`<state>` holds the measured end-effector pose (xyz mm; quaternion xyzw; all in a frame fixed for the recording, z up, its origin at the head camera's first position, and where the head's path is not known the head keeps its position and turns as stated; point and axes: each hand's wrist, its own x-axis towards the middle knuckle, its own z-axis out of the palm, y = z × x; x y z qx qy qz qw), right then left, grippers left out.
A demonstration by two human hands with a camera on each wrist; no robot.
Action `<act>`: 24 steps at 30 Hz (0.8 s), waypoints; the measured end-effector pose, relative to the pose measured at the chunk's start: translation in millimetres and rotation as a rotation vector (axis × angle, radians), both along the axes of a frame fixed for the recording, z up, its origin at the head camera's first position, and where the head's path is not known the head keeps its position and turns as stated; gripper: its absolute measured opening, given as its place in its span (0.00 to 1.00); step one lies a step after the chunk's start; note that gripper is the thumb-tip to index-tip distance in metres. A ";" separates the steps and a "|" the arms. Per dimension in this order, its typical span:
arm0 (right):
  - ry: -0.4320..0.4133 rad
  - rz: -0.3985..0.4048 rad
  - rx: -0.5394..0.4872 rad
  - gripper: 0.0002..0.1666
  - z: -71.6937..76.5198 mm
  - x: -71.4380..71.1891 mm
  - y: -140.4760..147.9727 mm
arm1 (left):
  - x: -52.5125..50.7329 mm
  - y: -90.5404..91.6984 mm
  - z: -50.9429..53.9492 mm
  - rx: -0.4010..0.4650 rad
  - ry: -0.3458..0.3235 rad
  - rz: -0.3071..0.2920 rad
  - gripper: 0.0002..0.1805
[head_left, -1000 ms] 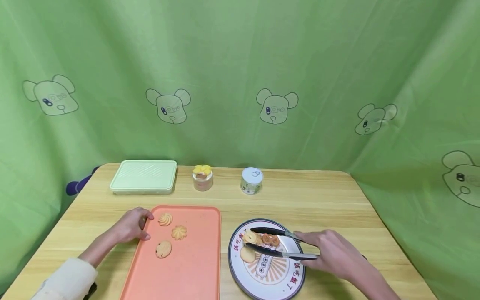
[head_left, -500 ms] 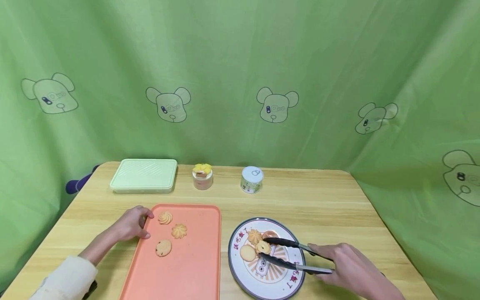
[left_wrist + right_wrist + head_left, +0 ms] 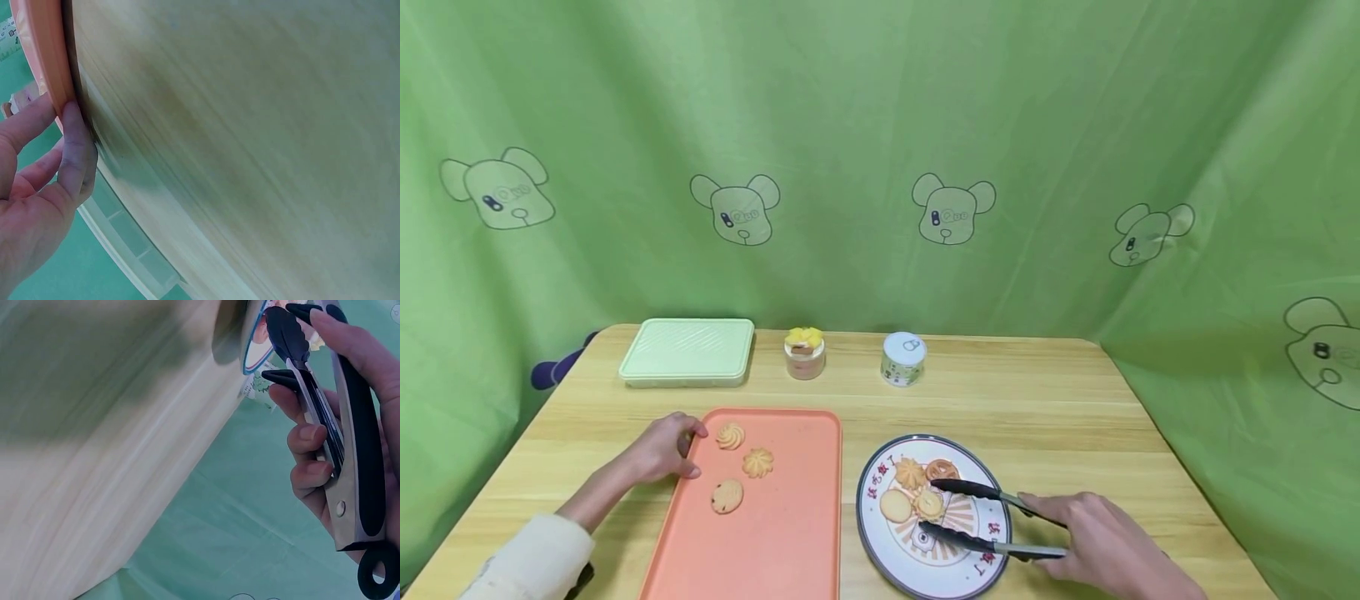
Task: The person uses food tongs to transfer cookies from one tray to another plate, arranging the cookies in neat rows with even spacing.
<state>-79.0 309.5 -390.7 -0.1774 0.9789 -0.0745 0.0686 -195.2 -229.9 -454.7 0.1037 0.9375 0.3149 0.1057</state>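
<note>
Your left hand [image 3: 658,450] pinches the left rim of the coral tray [image 3: 775,533]; your right hand [image 3: 1097,537] curls round spread tongs [image 3: 961,538], perhaps touching the plate [image 3: 893,557].

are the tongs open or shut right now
Open. In the head view, the right hand holds the tongs with their black tips spread apart over the plate.

Lower left: the person's left hand [image 3: 662,450] holds the left edge of a flat coral-pink rectangular tray [image 3: 775,542]; three pale tan cookies [image 3: 758,462] lie on it. Lower right: the right hand [image 3: 1097,533] grips black-and-silver tongs [image 3: 970,542], tips parted, over a round white dark-rimmed plate [image 3: 951,579] bearing cookies. Centre left: pale-green rectangular lidded box [image 3: 688,350]. Centre: short white-topped cylindrical can [image 3: 903,360].
</note>
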 end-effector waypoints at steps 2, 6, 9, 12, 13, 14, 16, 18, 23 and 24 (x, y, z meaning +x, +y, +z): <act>0.026 -0.007 0.003 0.39 1.9 0.7 -0.8 | 0.0 0.2 0.1 0.002 -0.004 0.001 0.27; 0.123 0.005 -0.021 0.45 4.9 2.5 -3.9 | -0.5 -0.2 0.4 0.006 -0.005 -0.005 0.27; 0.188 0.013 -0.047 0.46 5.0 2.6 -7.5 | -1.1 -0.5 0.5 0.002 0.000 -0.007 0.27; 0.238 0.019 -0.064 0.44 4.3 0.2 -12.2 | -1.7 0.0 0.6 -0.002 0.000 -0.005 0.27; 0.252 0.022 -0.071 0.44 4.3 -1.0 -14.0 | -1.8 0.1 0.7 -0.001 -0.002 -0.003 0.27; 0.258 0.024 -0.076 0.45 4.4 -2.6 -15.8 | -2.0 0.1 0.6 -0.001 -0.004 -0.002 0.27; 0.255 0.027 -0.077 0.49 5.0 -6.4 -20.2 | -2.2 0.3 0.6 -0.002 -0.006 0.000 0.27; 0.245 0.032 -0.075 0.55 6.3 -11.0 -25.3 | -2.5 0.3 0.8 -0.001 -0.006 -0.002 0.27; 0.256 0.071 -0.063 0.58 6.4 -24.7 -41.6 | -1.4 0.5 1.1 0.015 -0.007 -0.001 0.27; 0.271 0.089 -0.064 0.57 5.5 -27.7 -45.3 | -1.1 0.5 1.3 0.020 -0.008 -0.001 0.27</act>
